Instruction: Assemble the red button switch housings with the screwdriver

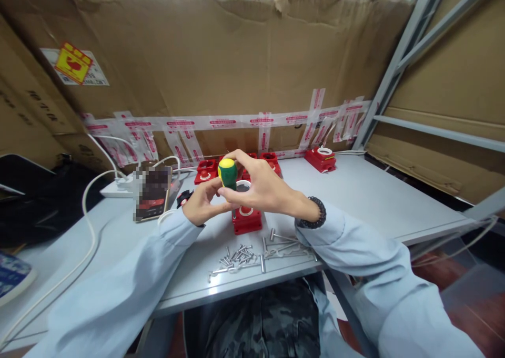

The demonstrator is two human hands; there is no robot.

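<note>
A screwdriver with a green and yellow handle (228,174) stands roughly upright over a red device (246,222) at the middle of the table. Around the handle are the fingers of my right hand (262,185). My left hand (203,203) is closed just left of it, thumb toward the device; what its fingertips hold, if anything, is hidden. A white ring with a dark centre shows on the device, partly covered by my right hand. In front of it lie a pile of loose screws (239,256) and several metal T-shaped pieces (263,263).
More red devices (205,172) stand along the cardboard wall (221,58), partly behind my hands. Another red device (320,159) sits at the back right. A phone (154,195) leans by a white power strip (118,187) at left, with white cables. A metal frame (394,69) rises at right.
</note>
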